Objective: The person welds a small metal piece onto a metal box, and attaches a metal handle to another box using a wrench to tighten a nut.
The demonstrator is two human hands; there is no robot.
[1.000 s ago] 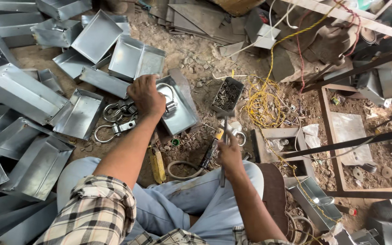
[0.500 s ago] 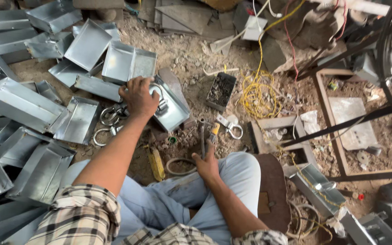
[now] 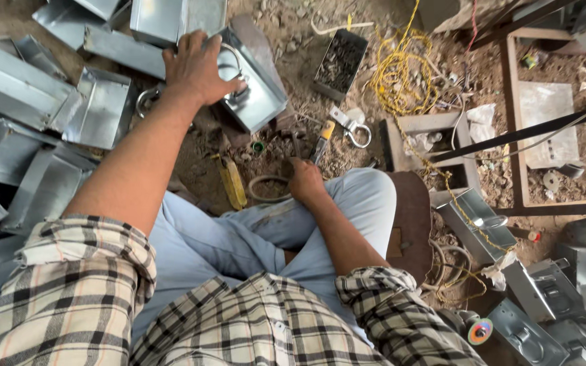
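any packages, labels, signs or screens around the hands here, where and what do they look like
None that can be told as such.
Nearest thing: small round disc, bottom right on the ground, rainbow-coloured face, too small to tell whether it is a label.
Crumpled white scrap, right of the yellow wire, plain.
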